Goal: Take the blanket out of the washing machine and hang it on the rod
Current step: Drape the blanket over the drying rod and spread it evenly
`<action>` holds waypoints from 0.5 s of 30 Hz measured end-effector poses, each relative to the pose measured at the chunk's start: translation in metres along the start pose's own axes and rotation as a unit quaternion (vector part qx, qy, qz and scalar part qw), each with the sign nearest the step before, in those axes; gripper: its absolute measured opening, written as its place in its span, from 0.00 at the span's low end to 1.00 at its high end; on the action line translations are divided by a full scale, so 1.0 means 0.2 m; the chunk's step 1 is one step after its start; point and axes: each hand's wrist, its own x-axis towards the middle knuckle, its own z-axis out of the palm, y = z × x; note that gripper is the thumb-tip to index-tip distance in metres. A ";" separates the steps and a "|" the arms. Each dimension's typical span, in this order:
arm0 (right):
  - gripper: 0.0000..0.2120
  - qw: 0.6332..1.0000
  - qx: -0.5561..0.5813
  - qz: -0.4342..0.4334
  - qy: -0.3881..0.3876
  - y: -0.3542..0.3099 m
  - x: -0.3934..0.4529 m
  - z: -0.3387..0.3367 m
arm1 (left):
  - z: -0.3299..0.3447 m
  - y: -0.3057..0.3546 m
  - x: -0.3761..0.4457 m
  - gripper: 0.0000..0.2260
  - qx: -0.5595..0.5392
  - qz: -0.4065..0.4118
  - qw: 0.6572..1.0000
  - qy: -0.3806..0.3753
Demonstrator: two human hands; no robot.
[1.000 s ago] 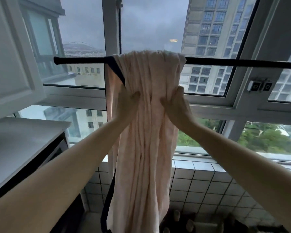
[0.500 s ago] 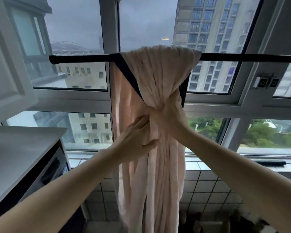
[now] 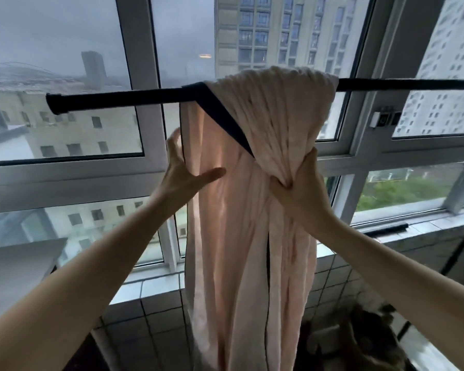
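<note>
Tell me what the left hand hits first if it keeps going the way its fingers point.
The left hand points up and forward at the blanket; its dark-trimmed left edge likely comes first, then the window behind, though depth is unclear.

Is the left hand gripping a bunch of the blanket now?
No, the left hand is open against the blanket; the right hand holds the bunch.

Blanket over rod, before window; hands below rod.

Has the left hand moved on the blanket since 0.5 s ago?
Yes. The left hand went left, from the bunch the right hand grips to the blanket left edge.
</note>
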 end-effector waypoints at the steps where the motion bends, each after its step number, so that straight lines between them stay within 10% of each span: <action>1: 0.36 1.000 0.002 0.003 -0.001 0.00 0.00 0.00 | 0.02 0.00 0.04 0.49 -0.039 -0.042 0.998 -0.038; 7: 0.39 0.999 -0.017 0.024 0.024 -0.05 -0.05 -0.02 | 0.17 0.10 0.10 0.06 -0.240 -0.120 0.947 -0.177; 15: 0.42 0.993 -0.110 0.015 0.042 -0.07 -0.20 0.02 | 0.25 0.08 0.04 0.06 -0.243 -0.136 0.954 -0.113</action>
